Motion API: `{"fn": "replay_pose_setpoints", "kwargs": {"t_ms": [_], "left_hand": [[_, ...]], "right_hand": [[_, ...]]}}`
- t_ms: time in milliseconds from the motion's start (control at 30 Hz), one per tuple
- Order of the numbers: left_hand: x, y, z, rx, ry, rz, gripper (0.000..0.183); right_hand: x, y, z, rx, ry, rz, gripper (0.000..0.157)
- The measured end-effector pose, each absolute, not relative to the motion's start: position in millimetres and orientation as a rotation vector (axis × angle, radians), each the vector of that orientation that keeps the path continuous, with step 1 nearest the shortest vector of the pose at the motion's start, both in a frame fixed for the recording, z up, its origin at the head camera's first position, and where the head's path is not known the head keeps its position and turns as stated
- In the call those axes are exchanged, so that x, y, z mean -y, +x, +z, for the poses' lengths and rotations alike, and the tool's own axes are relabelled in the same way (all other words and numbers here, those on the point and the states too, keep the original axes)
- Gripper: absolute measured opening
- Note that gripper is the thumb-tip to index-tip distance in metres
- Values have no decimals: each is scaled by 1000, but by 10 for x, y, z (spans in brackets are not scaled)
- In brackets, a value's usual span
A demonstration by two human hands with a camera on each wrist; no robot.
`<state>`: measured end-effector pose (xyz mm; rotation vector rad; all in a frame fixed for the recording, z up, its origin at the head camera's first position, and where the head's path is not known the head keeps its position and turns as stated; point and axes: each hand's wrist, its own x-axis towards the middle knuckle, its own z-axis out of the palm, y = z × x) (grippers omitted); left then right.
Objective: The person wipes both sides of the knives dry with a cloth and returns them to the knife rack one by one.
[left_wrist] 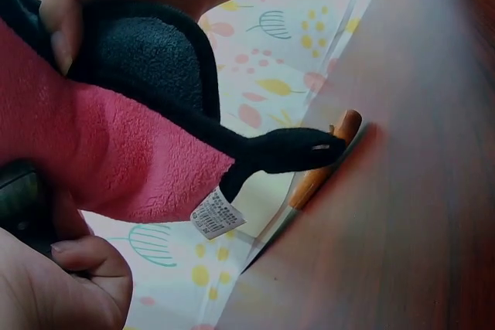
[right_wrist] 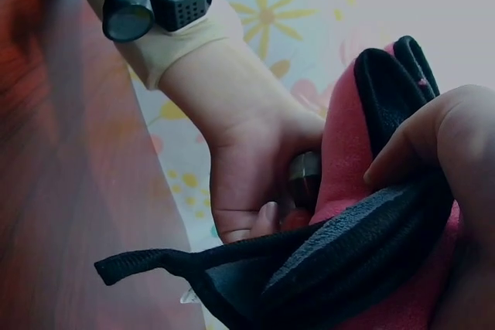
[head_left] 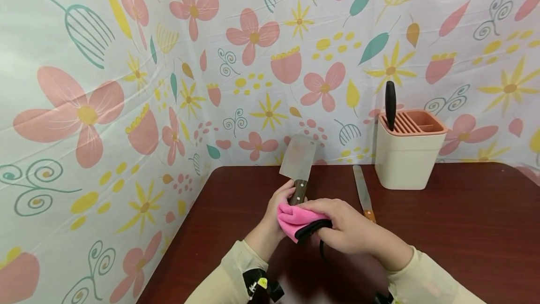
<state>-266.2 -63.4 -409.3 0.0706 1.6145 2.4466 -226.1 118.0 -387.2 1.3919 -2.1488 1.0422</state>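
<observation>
1. Head: left hand (head_left: 274, 208) grips the cleaver (head_left: 298, 157) by its handle. Long axis runs away from the person, blade outermost, tipped slightly right. Right hand (head_left: 348, 226) holds the folded pink cloth (head_left: 293, 219) over the handle's near end, so the blade lies beyond the cloth, ahead and left of that hand. Left is nearer the cleaver.
2. Same view: wood-handled knife (head_left: 362, 186) lies on the table (head_left: 468, 229), right of the cleaver, blade pointing away. Knife holder (head_left: 405, 163) stands farther right; black-handled knife (head_left: 390, 102) upright in its slotted side. Lower interior hidden.
3. Left wrist: left fingers curl round the dark handle; right thumb presses the cloth's black edging. Label (left_wrist: 216, 216) hangs off it.
4. Right wrist: handle end (right_wrist: 305, 175) sits just beside the pink fold; can't confirm contact.
</observation>
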Motion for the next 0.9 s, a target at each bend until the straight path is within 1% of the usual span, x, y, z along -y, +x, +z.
{"fn": "replay_pose_setpoints", "kwargs": {"t_ms": [133, 333, 567, 733, 800, 900], "left_hand": [[637, -2678, -4084, -1638, 45, 2437, 56], [656, -2724, -4117, -1632, 78, 2426, 49], [660, -2739, -4136, -1615, 58, 2416, 54], [644, -2751, -4154, -1599, 44, 2433, 55], [639, -2750, -4164, -1639, 35, 2429, 57], [633, -2746, -4175, -1703, 47, 2420, 59]], "right_hand": [[-1171, -2242, -3860, 2172, 1404, 1069, 63], [-1155, -2224, -3845, 2195, 1454, 1098, 59], [-1191, -2225, -3789, 2212, 1548, 1310, 50], [-1246, -2230, -3727, 2208, 1609, 1413, 40], [-1277, -2244, -3706, 2198, 1606, 1444, 37], [-1347, -2290, -3690, 2208, 1543, 1502, 40]]}}
